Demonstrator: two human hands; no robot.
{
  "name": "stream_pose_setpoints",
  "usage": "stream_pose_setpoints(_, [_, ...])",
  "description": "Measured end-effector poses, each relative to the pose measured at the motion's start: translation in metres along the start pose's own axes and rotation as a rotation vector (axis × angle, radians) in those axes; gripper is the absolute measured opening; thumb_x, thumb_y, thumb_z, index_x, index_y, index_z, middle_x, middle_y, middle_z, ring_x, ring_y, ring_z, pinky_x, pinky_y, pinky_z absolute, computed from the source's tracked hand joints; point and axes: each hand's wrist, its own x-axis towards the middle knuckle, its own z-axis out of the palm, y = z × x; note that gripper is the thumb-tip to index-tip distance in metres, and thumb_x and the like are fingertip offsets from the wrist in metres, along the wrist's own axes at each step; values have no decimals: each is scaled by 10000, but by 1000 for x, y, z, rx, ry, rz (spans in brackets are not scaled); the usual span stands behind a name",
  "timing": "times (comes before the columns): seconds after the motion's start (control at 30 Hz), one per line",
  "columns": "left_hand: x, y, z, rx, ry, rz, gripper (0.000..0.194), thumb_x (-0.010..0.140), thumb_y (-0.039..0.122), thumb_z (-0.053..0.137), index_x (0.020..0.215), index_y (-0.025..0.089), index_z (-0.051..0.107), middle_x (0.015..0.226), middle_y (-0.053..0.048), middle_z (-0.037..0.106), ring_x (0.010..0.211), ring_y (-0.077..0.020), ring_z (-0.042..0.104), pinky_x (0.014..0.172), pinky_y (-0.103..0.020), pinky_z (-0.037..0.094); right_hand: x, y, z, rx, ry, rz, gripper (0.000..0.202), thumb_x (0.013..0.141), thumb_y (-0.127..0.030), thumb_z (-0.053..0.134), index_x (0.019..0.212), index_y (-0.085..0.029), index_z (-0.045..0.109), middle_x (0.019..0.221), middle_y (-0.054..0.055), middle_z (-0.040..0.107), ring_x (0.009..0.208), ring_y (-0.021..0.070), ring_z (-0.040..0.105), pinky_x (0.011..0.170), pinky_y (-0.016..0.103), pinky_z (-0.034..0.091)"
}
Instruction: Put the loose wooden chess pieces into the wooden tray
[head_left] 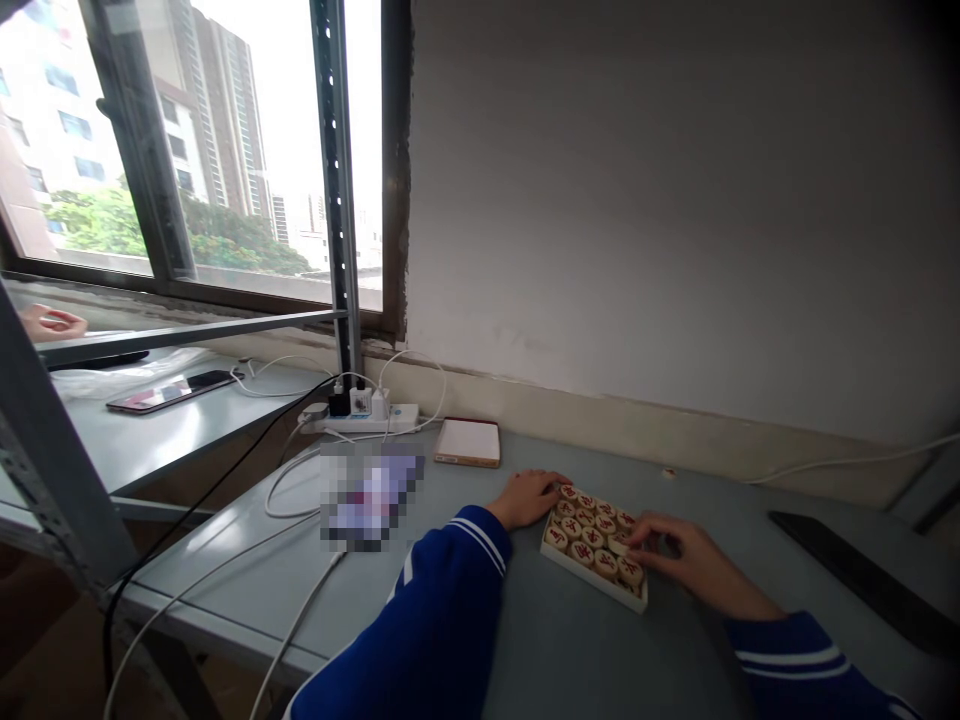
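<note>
A white box (595, 581) stands on the grey table, filled with rows of round Chinese chess pieces (583, 552) marked with red characters. My left hand (529, 497) lies at the box's far left corner, fingers stretched out and touching its rim. Over the right side of the box, my right hand (686, 560) has thumb and fingers pinched on one chess piece (619, 545), which looks slightly tilted among the others. My fingers hide part of that piece and some of its neighbours.
Behind my left hand lies a shallow white-and-red box lid (466, 442). A phone (371, 497), white cables and a power strip (401, 417) are on the left. One small disc (670, 473) sits by the wall, a black flat object (862, 575) rightward. Another person's hand (52, 323) shows far left.
</note>
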Motion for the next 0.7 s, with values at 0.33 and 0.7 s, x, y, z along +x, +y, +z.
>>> stream_pose_setpoints(0.33, [-1,1,-1,13,-15,-4,364,874,326,289,1206,297,436,1173,-11,501,1066,-225,430,912,-383,302,1,2,2,23,23,-49,302,711,-474,549,647,-180,576,738,38,579,702,169,524,648,261,407])
stream_pose_setpoints(0.7, [-1,2,-2,19,-18,6,365,872,319,284,1207,301,429,1194,-7,489,1074,-227,428,907,-393,310,1,-9,3,-2,-11,-4,341,742,-505,478,683,-193,603,770,43,602,715,180,525,649,273,404])
